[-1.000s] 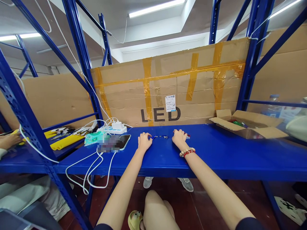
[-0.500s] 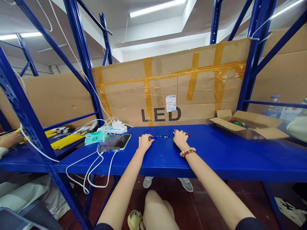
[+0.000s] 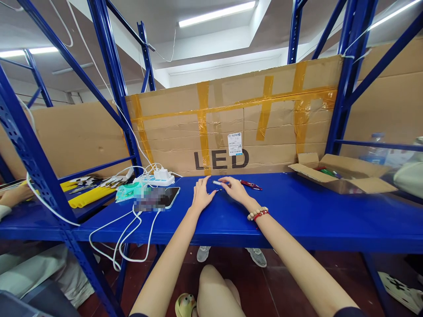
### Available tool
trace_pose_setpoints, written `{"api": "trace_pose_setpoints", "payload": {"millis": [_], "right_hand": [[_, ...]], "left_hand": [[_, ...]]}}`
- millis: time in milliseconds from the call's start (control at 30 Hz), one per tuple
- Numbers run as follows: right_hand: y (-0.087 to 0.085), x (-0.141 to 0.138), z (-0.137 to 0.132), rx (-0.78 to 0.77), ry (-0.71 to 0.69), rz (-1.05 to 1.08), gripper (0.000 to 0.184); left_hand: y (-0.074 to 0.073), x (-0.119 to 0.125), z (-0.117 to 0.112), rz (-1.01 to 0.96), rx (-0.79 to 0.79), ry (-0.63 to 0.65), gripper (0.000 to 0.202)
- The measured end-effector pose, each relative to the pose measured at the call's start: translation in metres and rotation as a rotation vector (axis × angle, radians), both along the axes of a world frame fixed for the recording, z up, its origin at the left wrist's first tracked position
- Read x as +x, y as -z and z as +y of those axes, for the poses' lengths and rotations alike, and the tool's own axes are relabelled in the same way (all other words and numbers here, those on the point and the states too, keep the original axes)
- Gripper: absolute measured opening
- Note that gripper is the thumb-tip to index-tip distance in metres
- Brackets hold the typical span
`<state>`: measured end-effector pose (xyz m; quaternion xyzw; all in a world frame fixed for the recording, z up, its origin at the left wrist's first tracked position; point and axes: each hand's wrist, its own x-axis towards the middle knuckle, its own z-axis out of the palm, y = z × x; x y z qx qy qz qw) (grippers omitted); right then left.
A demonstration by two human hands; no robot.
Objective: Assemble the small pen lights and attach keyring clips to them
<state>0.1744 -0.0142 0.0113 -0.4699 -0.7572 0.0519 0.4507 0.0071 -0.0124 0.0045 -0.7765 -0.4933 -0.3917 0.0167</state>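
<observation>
Both my hands rest close together on the blue metal shelf (image 3: 297, 211), in front of the cardboard sheet marked LED (image 3: 264, 127). My left hand (image 3: 202, 194) lies with its fingers stretched forward, their tips by some tiny dark parts (image 3: 216, 190). My right hand (image 3: 235, 188), with a bead bracelet at the wrist, has swung left and pinches a small pale piece (image 3: 216, 182) at its fingertips. A red pen (image 3: 250, 185) lies on the shelf just right of that hand.
A phone (image 3: 170, 196), a white power strip (image 3: 157, 179) and loose white cables (image 3: 125, 229) lie to the left. An open cardboard box (image 3: 343, 176) stands at the right. Another person's hand (image 3: 13, 196) works by yellow items (image 3: 89, 196) on the left shelf. Blue rack posts flank the bay.
My right hand has moved left off the red pen toward my left hand and now pinches a small pale piece. My left hand's fingers have stretched out from a loose curl.
</observation>
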Motion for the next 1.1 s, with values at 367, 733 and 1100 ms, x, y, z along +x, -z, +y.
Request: {"api": "trace_pose_setpoints", "payload": {"millis": [367, 733, 1100], "right_hand": [[0.009, -0.01, 0.009, 0.042, -0.244, 0.119, 0.018], [0.009, -0.008, 0.011, 0.016, -0.16, 0.125, 0.024], [0.006, -0.013, 0.002, 0.0, -0.192, -0.002, 0.031]], "left_hand": [[0.004, -0.003, 0.013, 0.104, -0.041, 0.122, 0.02], [0.004, -0.002, 0.009, -0.146, -0.037, 0.157, 0.024], [-0.007, -0.001, -0.006, -0.113, -0.223, 0.006, 0.036]]}}
